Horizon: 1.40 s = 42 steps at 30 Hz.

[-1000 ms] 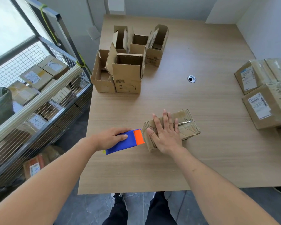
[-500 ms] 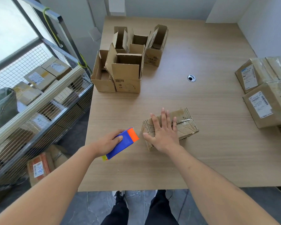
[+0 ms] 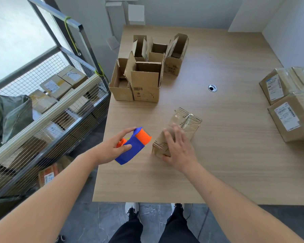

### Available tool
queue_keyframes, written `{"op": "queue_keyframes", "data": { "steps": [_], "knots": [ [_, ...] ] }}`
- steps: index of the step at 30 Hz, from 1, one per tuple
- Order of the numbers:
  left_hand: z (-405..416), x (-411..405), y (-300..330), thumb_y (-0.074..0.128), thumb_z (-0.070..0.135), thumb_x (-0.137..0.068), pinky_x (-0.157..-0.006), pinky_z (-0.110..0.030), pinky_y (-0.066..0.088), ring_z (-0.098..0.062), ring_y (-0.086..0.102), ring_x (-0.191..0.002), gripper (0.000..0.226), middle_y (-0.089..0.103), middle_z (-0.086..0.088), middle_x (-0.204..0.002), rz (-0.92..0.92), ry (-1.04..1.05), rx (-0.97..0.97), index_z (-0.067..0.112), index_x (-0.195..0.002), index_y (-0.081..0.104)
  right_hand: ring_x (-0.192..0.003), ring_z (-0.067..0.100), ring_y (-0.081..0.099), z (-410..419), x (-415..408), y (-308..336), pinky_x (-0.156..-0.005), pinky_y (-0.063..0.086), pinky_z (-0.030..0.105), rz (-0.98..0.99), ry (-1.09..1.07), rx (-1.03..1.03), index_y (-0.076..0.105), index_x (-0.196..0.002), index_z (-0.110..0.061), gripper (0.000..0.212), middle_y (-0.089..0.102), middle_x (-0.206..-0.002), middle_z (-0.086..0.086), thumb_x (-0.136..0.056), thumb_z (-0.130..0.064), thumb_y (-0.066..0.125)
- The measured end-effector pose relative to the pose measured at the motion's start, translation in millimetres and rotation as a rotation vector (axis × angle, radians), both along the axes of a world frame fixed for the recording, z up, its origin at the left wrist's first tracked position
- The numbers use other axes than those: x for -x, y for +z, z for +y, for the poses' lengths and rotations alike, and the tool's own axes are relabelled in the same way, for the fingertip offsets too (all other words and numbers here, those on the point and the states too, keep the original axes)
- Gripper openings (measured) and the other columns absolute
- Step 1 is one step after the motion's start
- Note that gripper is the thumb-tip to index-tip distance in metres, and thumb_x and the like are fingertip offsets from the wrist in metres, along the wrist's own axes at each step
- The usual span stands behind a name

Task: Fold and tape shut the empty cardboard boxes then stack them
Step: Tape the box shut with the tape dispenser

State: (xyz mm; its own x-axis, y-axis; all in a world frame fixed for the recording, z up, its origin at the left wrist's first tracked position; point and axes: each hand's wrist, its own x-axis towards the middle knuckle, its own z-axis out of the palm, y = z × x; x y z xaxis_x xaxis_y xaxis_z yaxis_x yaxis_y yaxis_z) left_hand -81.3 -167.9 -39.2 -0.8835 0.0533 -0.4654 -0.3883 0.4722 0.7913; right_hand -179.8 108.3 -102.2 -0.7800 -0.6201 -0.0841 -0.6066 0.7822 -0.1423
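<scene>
Tabletop, pale wood, carries everything. Far-left corner: cluster of open boxes, flaps up, untaped. Right edge: sealed labelled parcels, well apart from the work. Beside the tabletop on the left, a wire cage with more parcels inside.

Near centre: closed box lying on the tabletop at an angle, clear tape glinting across its far end, flaps folded down.

Step in hand, by judgement: taping of this one box looks finished or close to it; the near end is hidden under the hand, so cannot tell whether that seam is sealed. Next move calls for either turning the box to check or tape the remaining seam, or setting it aside to begin the stack and pulling an open box from the far cluster. Several boxes remain; task early.

Tape dispenser, blue body with orange roller, just beside the box's near-left end, not touching it.

Left hand: fingers curled round the dispenser, thumb on top, firm hold.

Right hand: fingers spread and mostly straight, laid over the box's near end, thumb at the near corner; steadying rather than clearly gripping.
</scene>
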Motion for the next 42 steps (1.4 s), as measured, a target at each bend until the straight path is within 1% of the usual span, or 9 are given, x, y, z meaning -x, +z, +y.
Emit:
{"op": "queue_keyframes", "data": {
  "steps": [4,9,12,14,16,18,23,38,42],
  "knots": [
    [-2.2,-0.6,11.7,0.067,0.021,-0.099,-0.092,-0.045,0.056,-0.029,0.064,-0.099,0.075,0.064,-0.006,-0.11,-0.006,-0.051,0.007,0.067,-0.145,0.029,-0.132,0.04,0.049,6.4,-13.0,-9.2,-0.11,0.044,0.049,0.076,-0.089,0.029,0.048,-0.149,-0.012,0.101,0.05,-0.144,0.02,-0.065,-0.046,0.09],
    [2.6,-6.0,27.3,0.07,0.009,-0.094,-0.089,-0.045,0.058,-0.027,0.065,-0.1,0.078,0.066,0.0,-0.113,0.034,-0.091,0.006,0.06,-0.144,0.038,-0.157,0.025,0.011,14.3,-10.4,-4.3,-0.128,0.009,0.042,-0.139,0.08,0.06,0.023,-0.162,-0.026,0.097,0.015,-0.17,0.003,-0.081,-0.012,0.076],
    [2.5,-11.7,34.9,0.07,0.004,-0.092,-0.091,-0.045,0.057,-0.022,0.063,-0.104,0.081,0.062,0.004,-0.121,0.056,-0.144,0.046,0.057,-0.145,0.04,-0.158,0.018,0.005,17.2,-4.7,12.6,-0.128,0.001,0.037,-0.373,0.117,0.189,0.033,-0.159,-0.029,0.085,0.013,-0.17,-0.001,-0.084,-0.007,0.066],
    [2.3,-15.1,39.0,0.069,0.002,-0.091,-0.095,-0.045,0.056,-0.019,0.061,-0.112,0.081,0.059,0.008,-0.131,0.071,-0.17,0.064,0.055,-0.145,0.041,-0.153,0.011,0.024,14.9,-2.9,32.4,-0.127,0.012,0.034,-0.561,0.003,0.446,0.048,-0.151,-0.027,0.066,0.035,-0.163,-0.005,-0.09,-0.005,0.064],
    [4.5,-17.8,44.5,0.069,0.0,-0.091,-0.097,-0.043,0.055,-0.016,0.058,-0.119,0.081,0.056,0.013,-0.136,0.095,-0.194,0.069,0.054,-0.145,0.042,-0.123,-0.001,0.057,9.4,-5.1,54.4,-0.112,0.04,0.025,-0.765,-0.124,0.715,0.06,-0.141,-0.026,0.045,0.065,-0.13,-0.016,-0.099,-0.011,0.065],
    [8.2,-19.7,50.2,0.069,0.0,-0.091,-0.099,-0.038,0.053,-0.011,0.056,-0.123,0.08,0.054,0.02,-0.138,0.114,-0.211,0.065,0.054,-0.144,0.043,-0.099,0.004,0.065,0.4,-9.6,73.1,-0.095,0.052,0.027,-0.9,-0.164,0.817,0.069,-0.13,-0.026,0.03,0.074,-0.104,-0.013,-0.101,-0.016,0.064],
    [19.7,-18.2,63.7,0.069,0.0,-0.092,-0.099,-0.03,0.05,-0.005,0.054,-0.123,0.077,0.055,0.021,-0.136,0.125,-0.241,0.054,0.054,-0.142,0.045,-0.102,0.031,0.072,-9.5,-13.8,92.5,-0.095,0.059,0.048,-1.049,-0.159,0.863,0.076,-0.117,-0.019,0.02,0.075,-0.108,0.016,-0.098,-0.023,0.068],
    [33.6,-16.6,88.5,0.069,0.001,-0.092,-0.095,-0.022,0.044,0.004,0.048,-0.124,0.076,0.052,0.031,-0.135,0.169,-0.319,0.068,0.057,-0.139,0.048,-0.087,0.03,0.076,12.8,-12.1,119.6,-0.085,0.062,0.045,-0.985,-0.168,0.867,0.077,-0.107,-0.012,0.014,0.078,-0.095,0.012,-0.094,-0.014,0.074],
    [38.0,-15.7,85.4,0.067,0.007,-0.095,-0.106,-0.035,0.044,0.0,0.044,-0.133,0.077,0.048,0.029,-0.144,0.154,-0.325,0.084,0.062,-0.143,0.043,-0.08,0.029,0.074,13.7,-11.5,113.5,-0.083,0.063,0.049,-0.893,-0.204,0.873,0.079,-0.096,-0.006,0.01,0.075,-0.086,0.022,-0.088,-0.012,0.08]
  ]
}}
